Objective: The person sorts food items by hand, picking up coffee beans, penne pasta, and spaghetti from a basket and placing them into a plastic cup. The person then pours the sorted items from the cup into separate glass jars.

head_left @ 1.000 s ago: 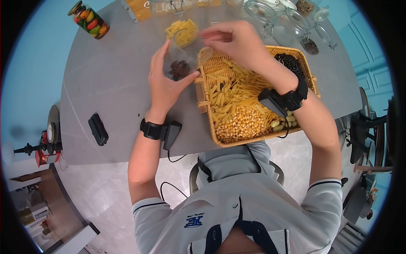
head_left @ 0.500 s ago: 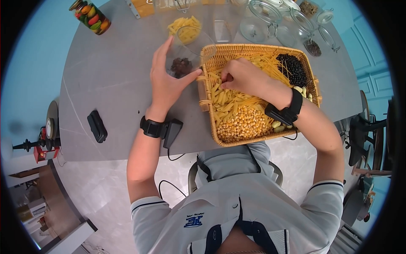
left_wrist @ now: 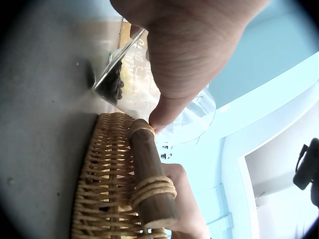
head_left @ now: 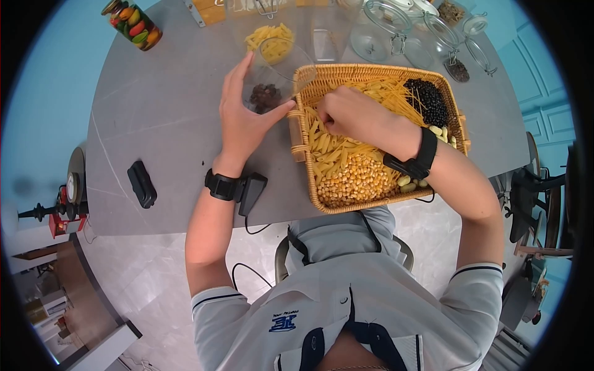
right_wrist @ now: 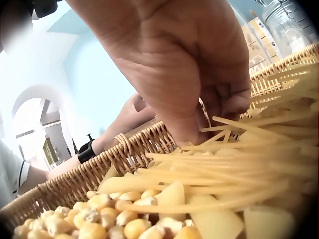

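In the head view my left hand (head_left: 241,120) holds a clear jar (head_left: 279,73), its thumb and fingers spread around the sides. Dark brown pieces (head_left: 266,98) lie at the jar's bottom. The thumb is close to the wooden handle (left_wrist: 152,174) of the wicker basket (head_left: 371,70). My right hand (head_left: 352,114) reaches into the basket's left part, fingers curled down at the penne (head_left: 325,145) and thin pasta strands (right_wrist: 224,172). I cannot tell what its fingertips hold. Corn kernels (head_left: 356,179) fill the near corner, with black beans (head_left: 427,102) at the far right.
A container of penne (head_left: 272,38) stands behind the held jar. Glass jars (head_left: 371,46) with open lids stand at the back right. A jar of colourful pieces (head_left: 133,26) is at the far left. A black case (head_left: 142,184) lies on the grey table (head_left: 167,111).
My right hand has come from beside the jar's mouth down into the basket, then shifted slightly left there. My left hand stays around the jar.
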The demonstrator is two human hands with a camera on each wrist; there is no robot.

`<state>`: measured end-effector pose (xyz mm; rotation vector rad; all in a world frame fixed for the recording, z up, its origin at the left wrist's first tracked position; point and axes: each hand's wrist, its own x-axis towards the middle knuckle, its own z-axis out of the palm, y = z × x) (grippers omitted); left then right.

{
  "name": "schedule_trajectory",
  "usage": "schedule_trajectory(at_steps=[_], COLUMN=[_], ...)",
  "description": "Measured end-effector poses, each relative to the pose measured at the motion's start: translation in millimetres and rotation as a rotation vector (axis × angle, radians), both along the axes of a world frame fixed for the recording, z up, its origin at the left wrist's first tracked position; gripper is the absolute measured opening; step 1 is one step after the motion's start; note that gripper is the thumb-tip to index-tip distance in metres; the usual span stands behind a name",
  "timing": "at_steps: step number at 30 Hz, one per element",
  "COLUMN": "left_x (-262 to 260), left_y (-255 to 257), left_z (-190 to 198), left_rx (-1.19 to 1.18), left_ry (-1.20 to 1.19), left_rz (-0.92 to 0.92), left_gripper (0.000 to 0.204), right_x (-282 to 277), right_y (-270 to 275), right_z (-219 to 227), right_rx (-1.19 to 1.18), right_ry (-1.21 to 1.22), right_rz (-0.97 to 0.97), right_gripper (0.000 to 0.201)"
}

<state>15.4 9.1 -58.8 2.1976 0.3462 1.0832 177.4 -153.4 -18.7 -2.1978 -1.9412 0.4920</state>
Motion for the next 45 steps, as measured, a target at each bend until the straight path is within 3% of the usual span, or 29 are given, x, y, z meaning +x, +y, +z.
schedule_trajectory(at_steps=[3, 6, 9, 12, 15, 18, 21, 24, 30, 33, 36, 39, 45], left_x=[-0.4, -0.7, -0.1, -1.1, -0.5, -1.3, 0.1, 1.2, -0.1, -1.0, -1.1, -0.8, 0.2], left_y=[-0.2, -0.2, 0.2, -0.2, 0.1, -0.2, -0.3, -0.6, -1.3, -1.1, -0.9, -0.3, 0.7], left_z=[0.8, 0.5, -0.8, 0.3, 0.3, 1.4, 0.4, 1.2, 0.6, 0.9, 0.7, 0.5, -0.8], left_rx=[0.003, -0.003, -0.004, -0.002, -0.003, -0.006, -0.018, -0.027, -0.031, -0.024, -0.017, -0.007, -0.01], left_ry=[0.005, 0.01, 0.009, 0.005, 0.0, 0.0, -0.009, -0.012, -0.011, -0.014, -0.013, -0.013, -0.013], left_rz=[0.0, 0.003, -0.001, -0.001, -0.007, -0.005, -0.012, -0.01, -0.004, -0.001, -0.001, 0.005, 0.003], left_gripper=[0.094, 0.094, 0.094, 0.094, 0.094, 0.093, 0.093, 0.093, 0.093, 0.093, 0.093, 0.093, 0.093], right_x=[-0.3, 4.0, 13.1, 20.8, 19.9, 38.4, 32.5, 16.0, 15.0, 29.9, 43.7, 45.1, 37.0], right_y=[1.9, -4.9, -6.7, -4.7, -4.2, 10.4, 25.2, 43.4, 36.1, 17.7, 1.7, -9.6, -13.0], right_z=[-5.0, -20.5, -26.3, -26.4, -12.9, 25.7, 56.2, 56.7, 48.2, 48.9, 20.0, -2.5, -12.2], right_rx=[0.038, 0.288, 0.283, 0.144, 0.171, 0.279, 0.584, 0.537, 0.575, 0.398, 0.189, 0.131, 0.198], right_ry=[-0.037, -0.119, -0.015, 0.058, 0.073, 0.265, 0.369, 0.35, 0.409, 0.309, 0.161, -0.015, -0.153], right_rz=[-0.025, 0.036, 0.024, -0.104, -0.235, -0.341, -0.265, -0.15, -0.228, -0.361, -0.29, -0.182, -0.169], right_gripper=[0.008, 0.01, 0.011, 0.01, 0.008, 0.011, 0.014, 0.015, 0.012, 0.011, 0.011, 0.011, 0.013])
